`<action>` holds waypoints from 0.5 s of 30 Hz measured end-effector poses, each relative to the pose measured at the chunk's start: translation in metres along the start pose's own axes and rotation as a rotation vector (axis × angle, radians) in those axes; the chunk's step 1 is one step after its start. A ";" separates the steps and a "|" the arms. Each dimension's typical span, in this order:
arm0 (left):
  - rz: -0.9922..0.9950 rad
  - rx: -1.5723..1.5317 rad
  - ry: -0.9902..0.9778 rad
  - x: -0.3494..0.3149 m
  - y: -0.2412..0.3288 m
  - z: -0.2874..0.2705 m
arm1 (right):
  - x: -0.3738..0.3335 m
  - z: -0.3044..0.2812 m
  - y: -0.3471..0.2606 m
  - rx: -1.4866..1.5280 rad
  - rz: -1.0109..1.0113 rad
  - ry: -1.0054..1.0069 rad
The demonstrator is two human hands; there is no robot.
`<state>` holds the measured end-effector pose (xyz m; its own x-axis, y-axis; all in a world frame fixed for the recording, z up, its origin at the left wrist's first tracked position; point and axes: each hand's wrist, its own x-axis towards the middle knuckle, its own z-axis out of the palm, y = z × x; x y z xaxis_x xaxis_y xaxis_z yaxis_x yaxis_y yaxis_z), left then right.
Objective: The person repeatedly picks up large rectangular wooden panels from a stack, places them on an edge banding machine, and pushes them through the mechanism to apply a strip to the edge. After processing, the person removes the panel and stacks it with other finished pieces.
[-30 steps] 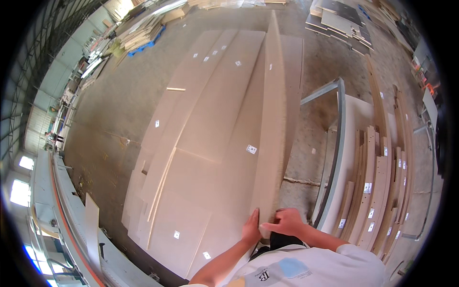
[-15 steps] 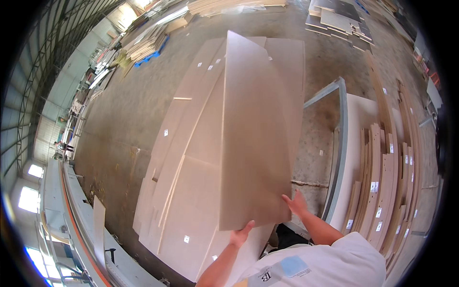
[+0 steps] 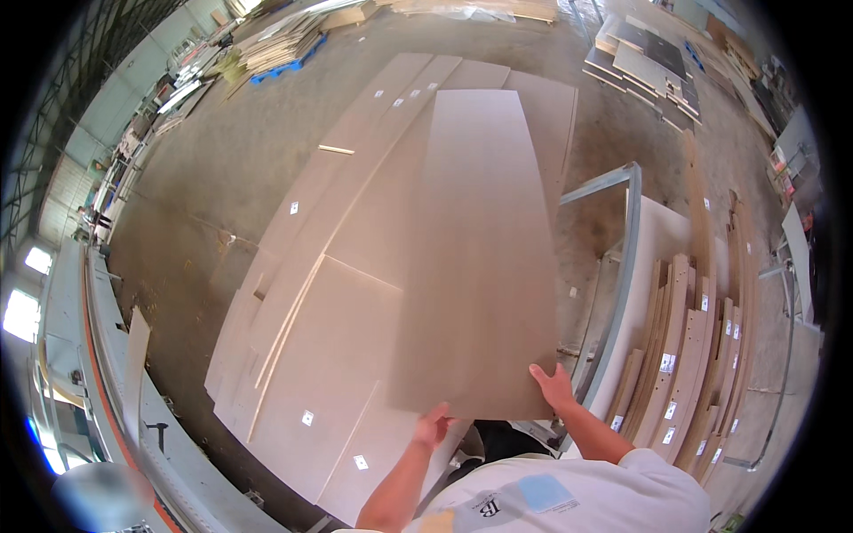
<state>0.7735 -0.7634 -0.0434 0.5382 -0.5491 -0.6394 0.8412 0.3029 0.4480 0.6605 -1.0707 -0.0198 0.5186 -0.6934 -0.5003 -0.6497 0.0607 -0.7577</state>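
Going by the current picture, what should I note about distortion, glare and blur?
Head view: fisheye distortion bows the grey metal frame, corners black; head view: windows at far left glare white; head view: the held board blurs along its left edge, and a pale patch at lower left is smeared past recognition.

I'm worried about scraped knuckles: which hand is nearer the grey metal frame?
Right. The right hand holds the brown board at its right edge, toward the grey metal frame; the left hand holds the near edge, farther left.

Downward fisheye view from head
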 end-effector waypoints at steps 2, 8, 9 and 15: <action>0.033 -0.050 0.062 -0.012 -0.010 0.001 | -0.010 0.002 0.005 -0.031 -0.015 -0.011; -0.034 -0.032 0.115 -0.071 -0.041 0.039 | -0.048 0.054 0.035 0.022 -0.109 -0.232; 0.012 -0.054 0.179 -0.074 -0.048 0.031 | -0.055 0.066 0.040 0.002 -0.146 -0.244; 0.186 -0.068 0.498 -0.137 -0.056 -0.050 | -0.164 0.097 0.007 -0.099 0.024 -0.584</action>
<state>0.6556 -0.6667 -0.0122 0.6244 -0.0504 -0.7795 0.7216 0.4192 0.5510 0.6247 -0.8874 0.0159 0.7050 -0.1810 -0.6857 -0.6992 -0.0154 -0.7148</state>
